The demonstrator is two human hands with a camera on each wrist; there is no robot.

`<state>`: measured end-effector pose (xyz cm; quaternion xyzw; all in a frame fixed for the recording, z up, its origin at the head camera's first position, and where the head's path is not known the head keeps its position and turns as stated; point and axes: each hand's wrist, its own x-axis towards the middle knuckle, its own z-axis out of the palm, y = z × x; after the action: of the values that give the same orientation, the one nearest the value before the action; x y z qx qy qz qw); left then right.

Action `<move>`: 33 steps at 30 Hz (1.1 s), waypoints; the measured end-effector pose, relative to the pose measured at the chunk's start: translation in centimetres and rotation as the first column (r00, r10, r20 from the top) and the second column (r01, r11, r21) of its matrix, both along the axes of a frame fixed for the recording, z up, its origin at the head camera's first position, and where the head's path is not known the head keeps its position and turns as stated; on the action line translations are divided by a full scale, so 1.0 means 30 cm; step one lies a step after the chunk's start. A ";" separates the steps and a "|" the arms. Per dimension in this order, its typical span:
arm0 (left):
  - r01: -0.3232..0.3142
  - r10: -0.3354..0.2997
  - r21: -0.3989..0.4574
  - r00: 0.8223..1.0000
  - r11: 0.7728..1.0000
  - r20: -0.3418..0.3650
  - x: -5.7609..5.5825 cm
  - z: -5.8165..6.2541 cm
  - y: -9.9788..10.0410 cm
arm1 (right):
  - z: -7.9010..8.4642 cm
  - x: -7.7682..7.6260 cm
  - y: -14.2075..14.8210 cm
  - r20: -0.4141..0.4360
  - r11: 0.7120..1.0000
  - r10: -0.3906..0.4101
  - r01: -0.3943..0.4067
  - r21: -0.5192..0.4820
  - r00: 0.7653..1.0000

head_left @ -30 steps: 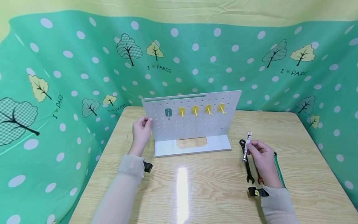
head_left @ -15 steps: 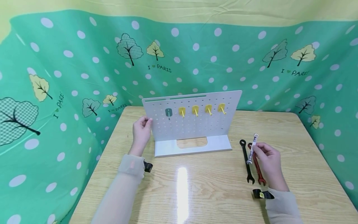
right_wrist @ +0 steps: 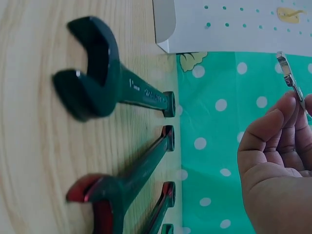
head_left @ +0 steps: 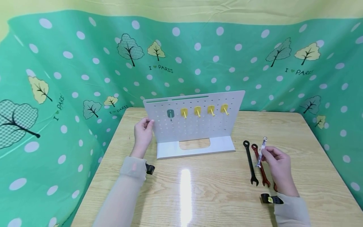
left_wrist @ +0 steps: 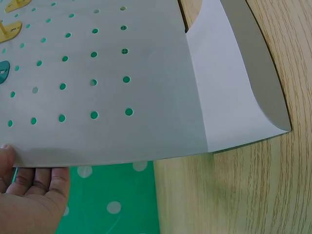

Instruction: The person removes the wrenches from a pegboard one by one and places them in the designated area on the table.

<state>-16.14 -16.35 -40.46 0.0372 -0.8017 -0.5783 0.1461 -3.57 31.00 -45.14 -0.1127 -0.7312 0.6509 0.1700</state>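
Note:
My left hand (head_left: 143, 136) holds the left edge of an upright white pegboard (head_left: 195, 127). In the left wrist view its fingers (left_wrist: 41, 183) go behind the edge, with the thumb on the front. My right hand (head_left: 278, 165) pinches a small silver wrench (head_left: 263, 145) between thumb and fingertips, raised above the tools at the right. Below it on the table lie a black wrench (head_left: 250, 164) and a red wrench (head_left: 264, 176). A further red wrench (head_left: 275, 187) is mostly hidden by my right wrist. The right wrist view shows the silver wrench's open end (right_wrist: 285, 66) clear of the fingers.
Across the pegboard run a green hook (head_left: 170, 114) and several yellow hooks (head_left: 197, 111). Its flat base (head_left: 170, 152) sits on the wooden table (head_left: 221, 189). Behind hangs a green dotted curtain (head_left: 215, 69). Several wrenches lie side by side in the right wrist view.
My right hand has moved right and slightly nearer with the silver wrench, uncovering the red wrench and hiding the green tool seen earlier. My left hand has stayed on the pegboard.

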 end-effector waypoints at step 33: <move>0.006 -0.006 0.025 1.000 1.000 -0.007 -0.002 -0.007 -0.005 | -0.023 0.059 0.110 0.084 0.997 -0.061 0.064 -0.030 0.995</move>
<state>-16.19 -16.49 -40.66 0.0345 -0.7940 -0.5889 0.1467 -1.80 34.30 -45.83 -0.1654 -0.7230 0.6519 0.1579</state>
